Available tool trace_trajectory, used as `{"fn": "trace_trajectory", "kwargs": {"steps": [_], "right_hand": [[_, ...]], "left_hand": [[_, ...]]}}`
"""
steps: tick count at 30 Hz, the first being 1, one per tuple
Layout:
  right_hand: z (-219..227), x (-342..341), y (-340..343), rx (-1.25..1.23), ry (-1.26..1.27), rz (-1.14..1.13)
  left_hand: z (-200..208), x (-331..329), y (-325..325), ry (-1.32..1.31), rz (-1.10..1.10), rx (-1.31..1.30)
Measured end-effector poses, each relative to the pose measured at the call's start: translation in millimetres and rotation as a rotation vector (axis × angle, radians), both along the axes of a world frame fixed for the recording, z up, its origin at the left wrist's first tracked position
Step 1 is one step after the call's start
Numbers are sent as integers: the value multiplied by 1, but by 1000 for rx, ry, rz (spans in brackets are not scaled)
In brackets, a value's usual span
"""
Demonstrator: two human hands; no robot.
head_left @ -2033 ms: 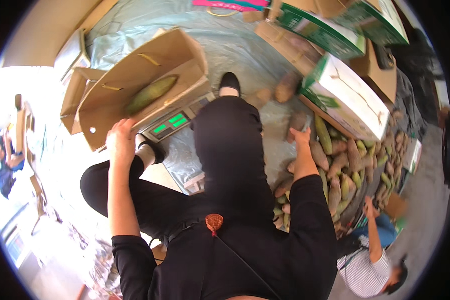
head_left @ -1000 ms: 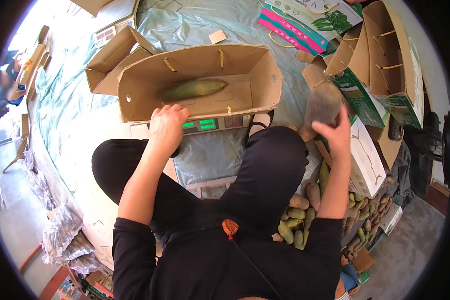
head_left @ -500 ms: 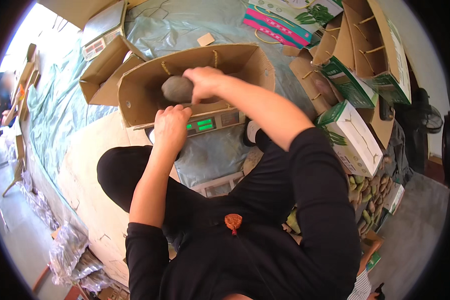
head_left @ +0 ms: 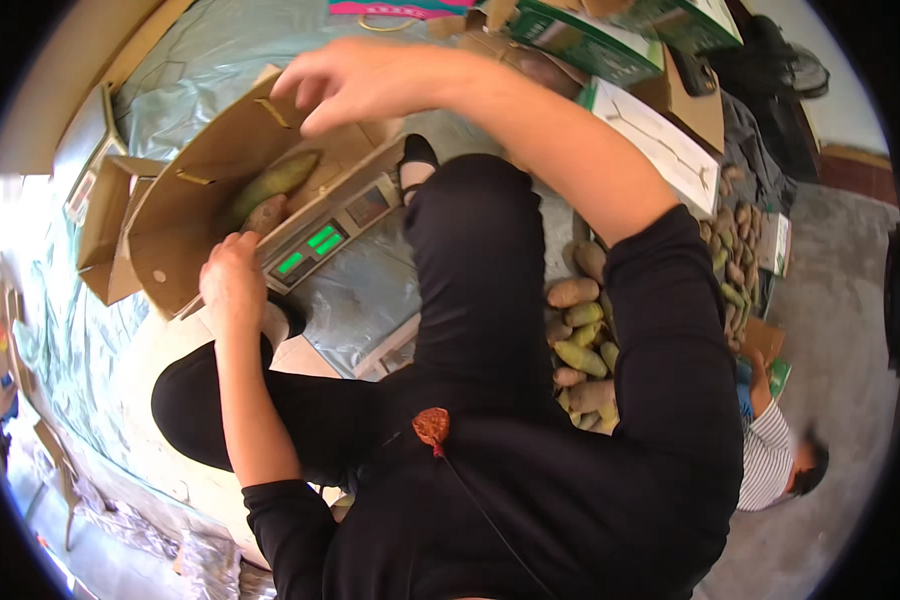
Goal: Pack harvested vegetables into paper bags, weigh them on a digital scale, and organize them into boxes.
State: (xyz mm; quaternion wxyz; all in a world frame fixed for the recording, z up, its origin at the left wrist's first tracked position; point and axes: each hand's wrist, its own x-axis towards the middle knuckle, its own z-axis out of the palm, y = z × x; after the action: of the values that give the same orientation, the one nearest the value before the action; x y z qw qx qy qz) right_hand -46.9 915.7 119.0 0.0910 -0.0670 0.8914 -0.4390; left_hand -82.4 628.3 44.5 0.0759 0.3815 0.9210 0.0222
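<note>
An opened cardboard gift box (head_left: 195, 215) with yellow rope handles lies over a scale (head_left: 315, 240) with lit green displays. Inside it rest a long green root vegetable (head_left: 278, 185) and a brownish-pink root vegetable (head_left: 266, 215); the box wall and my left hand hide part of the inside. My left hand (head_left: 235, 280) has its fingers bent over the near rim of the box. Above the box's far right part is my right hand (head_left: 345, 85), fingers apart and nothing in it.
Beside my right thigh lies a pile of green and pinkish roots (head_left: 585, 350), with another heap (head_left: 735, 245) farther right. White-and-green boxes (head_left: 655, 140) stand at the upper right. A smaller open carton (head_left: 110, 235) is left of the box. At the far right is a person in a striped shirt (head_left: 767, 455).
My right hand has let go of the brown root and risen off it, fingers spreading. The view has swung right, bringing the root pile into sight. My left hand stays at the rim.
</note>
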Motion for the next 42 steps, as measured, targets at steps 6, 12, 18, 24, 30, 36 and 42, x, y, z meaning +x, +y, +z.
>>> {"fn": "trace_trajectory", "kwargs": {"steps": [6, 12, 18, 24, 30, 36, 42], "right_hand": [[-56, 164, 111, -118, -94, -624], [-210, 348, 126, -54, -538, -1166], [-286, 462, 56, 619, -880, -962], [-296, 454, -1, 893, -923, -464], [-329, 487, -13, 1004, -912, -380], [-325, 476, 6, 994, -992, -210], [-314, 474, 31, 856, -880, -590]], "left_hand": [[5, 4, 12, -45, 17, 22], [0, 1, -3, -31, 23, -4], [-1, 4, 2, -40, 38, 10], [1, 5, 1, -24, 44, 52], [0, 9, 10, -10, 17, 76], [0, 11, 8, 6, 63, 78], [0, 7, 5, -7, 45, 90]]}}
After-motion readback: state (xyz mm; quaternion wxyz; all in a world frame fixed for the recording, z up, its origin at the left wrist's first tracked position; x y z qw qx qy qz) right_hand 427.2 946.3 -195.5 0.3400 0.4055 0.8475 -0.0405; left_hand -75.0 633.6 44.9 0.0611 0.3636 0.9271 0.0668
